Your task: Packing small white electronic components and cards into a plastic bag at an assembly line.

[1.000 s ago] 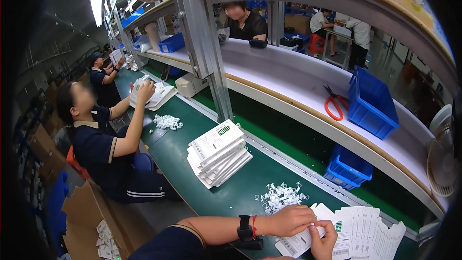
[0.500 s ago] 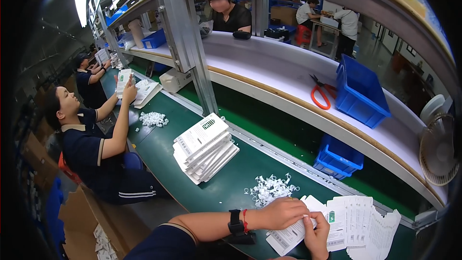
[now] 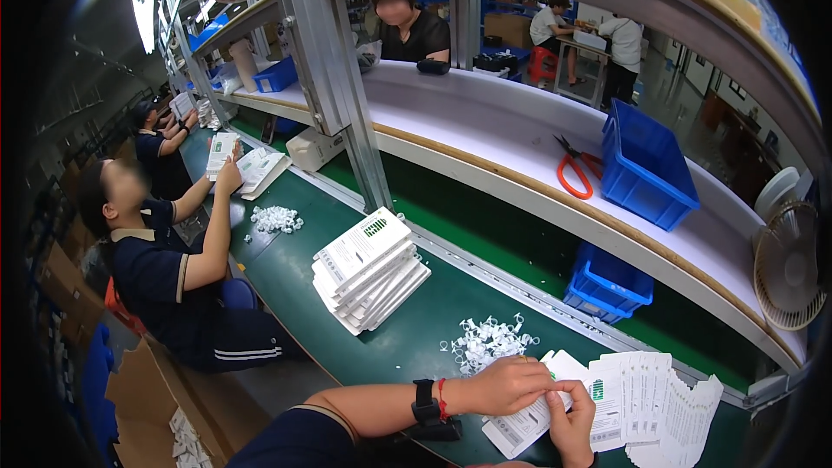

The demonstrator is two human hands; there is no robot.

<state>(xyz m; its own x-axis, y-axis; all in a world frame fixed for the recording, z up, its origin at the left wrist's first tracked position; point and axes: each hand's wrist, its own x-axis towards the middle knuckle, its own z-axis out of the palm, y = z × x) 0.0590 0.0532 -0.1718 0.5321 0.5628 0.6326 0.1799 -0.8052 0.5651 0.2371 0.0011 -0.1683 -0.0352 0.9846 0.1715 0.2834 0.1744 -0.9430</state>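
My left hand (image 3: pixel 510 383) reaches in from the lower left, a black strap and red cord at its wrist. It is closed over a flat white printed card package (image 3: pixel 518 432). My right hand (image 3: pixel 570 423) pinches at the same package from the right, thumb and fingers bent. The fingertips of both hands meet near its edge; whatever small part lies between them is hidden. Beyond my left hand lies a heap of small white plastic clips (image 3: pixel 487 342). Fanned out to the right are several white packages (image 3: pixel 637 394), beside a ragged-edged white sheet stack (image 3: pixel 685 425).
A stack of white packages (image 3: pixel 364 264) stands left on the green table (image 3: pixel 303 312). Blue bins (image 3: pixel 648 165) and red-handled pliers (image 3: pixel 574 169) sit by the shelf (image 3: pixel 503 152), with a fan (image 3: pixel 789 269) at right. A co-worker (image 3: pixel 156 251) holds a package at left.
My hands stay nearly in place, with the fingertips shifting slightly at the package's edge. The view has tilted a little. The co-worker at left still holds up a package.
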